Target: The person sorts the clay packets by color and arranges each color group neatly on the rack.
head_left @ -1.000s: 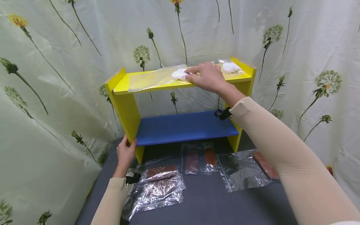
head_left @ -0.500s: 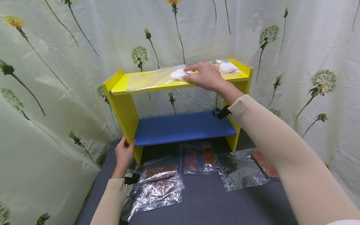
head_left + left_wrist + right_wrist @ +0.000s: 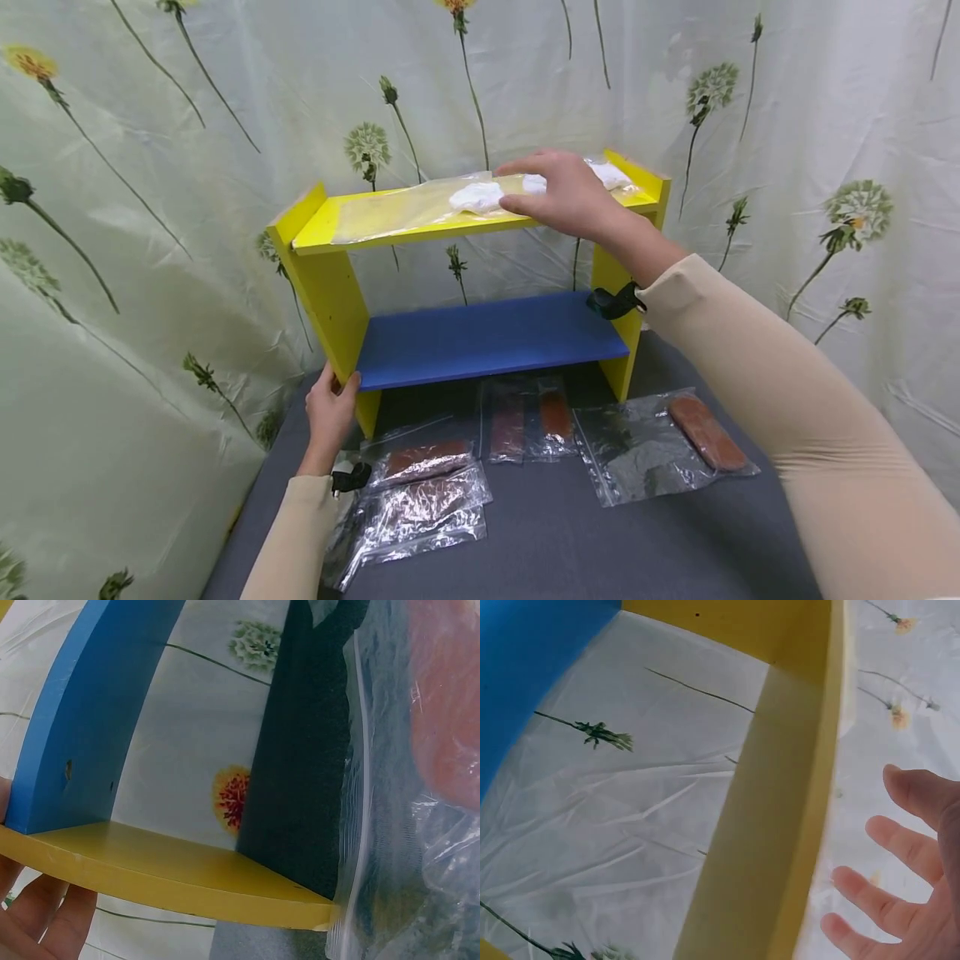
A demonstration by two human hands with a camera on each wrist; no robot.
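Observation:
My left hand (image 3: 330, 414) grips the lower left side panel of a small yellow shelf unit (image 3: 322, 292); its fingers (image 3: 69, 919) show beneath the yellow panel in the left wrist view. Over the top board hovers my right hand (image 3: 570, 196), thumb and fingers spread, holding nothing. Just left of its fingertips lies a white lump (image 3: 477, 198) in a clear plastic bag (image 3: 397, 212) on that board. Another white lump (image 3: 534, 184) shows between thumb and forefinger, and a third white lump (image 3: 611, 175) sits near the right end, partly behind the hand.
The blue lower shelf (image 3: 487, 342) spans the unit. On the dark tabletop (image 3: 570, 542) lie several clear zip bags with reddish-brown blocks: stacked bags (image 3: 427, 492) at left, a bag (image 3: 528, 421) under the unit, and a bag (image 3: 667, 450) at right. A floral curtain (image 3: 525, 83) hangs behind.
My right hand has come off the white lump and moved right and slightly up, its fingers spreading. The left hand keeps its grip on the shelf unit. The view has shifted slightly.

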